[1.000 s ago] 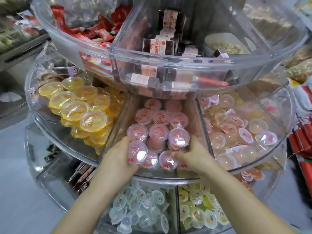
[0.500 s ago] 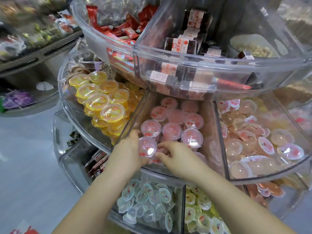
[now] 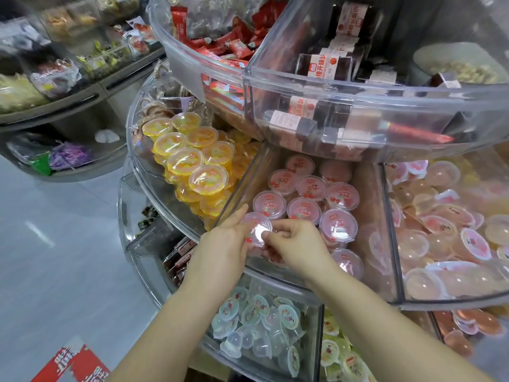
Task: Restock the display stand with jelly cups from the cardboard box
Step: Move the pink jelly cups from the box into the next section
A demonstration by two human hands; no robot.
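Observation:
A clear round display stand (image 3: 275, 267) has tiered bins. Its middle bin holds several pink jelly cups (image 3: 304, 209) in rows. At the bin's front left corner, one pink jelly cup (image 3: 257, 230) sits between my two hands. My left hand (image 3: 224, 244) holds its left side with fingers reaching along the rim. My right hand (image 3: 293, 245) pinches its right edge with curled fingers. A red and white cardboard box (image 3: 73, 363) shows at the bottom left on the floor.
Yellow jelly cups (image 3: 190, 161) fill the bin to the left, pale peach cups (image 3: 446, 224) the bin to the right. Clear cups (image 3: 256, 323) lie in the lower tier. An upper tier (image 3: 344, 89) of wrapped snacks overhangs the pink bin. Another rack (image 3: 55, 78) stands at the left.
My right hand has moved left to meet my left hand at the front left cup. The camera has swung left, bringing the floor and the box corner into view.

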